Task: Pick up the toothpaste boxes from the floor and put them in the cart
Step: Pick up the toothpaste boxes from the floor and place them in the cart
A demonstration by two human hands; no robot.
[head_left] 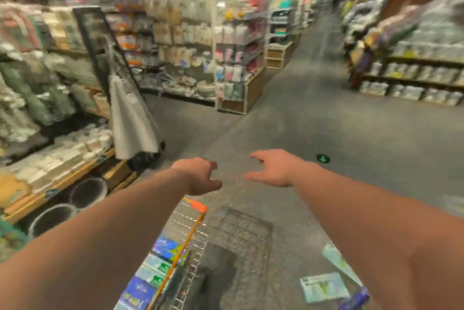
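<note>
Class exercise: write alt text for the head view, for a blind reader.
Two bare arms reach forward over a wire cart in a blurred shop aisle, the left hand and right hand both open and empty. Blue and green boxes lie beside the cart's orange rim.

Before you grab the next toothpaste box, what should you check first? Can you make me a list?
1. Left hand free: ok, it is open and holds nothing.
2. Right hand free: ok, open and holding nothing.
3. All boxes off the floor: not ok, a pale box lies there beside the right arm.
4. Cart close by: ok, its orange rim sits just under the left hand.
5. Blue and green boxes properly inside the cart: cannot tell, the picture is too blurred.
</note>
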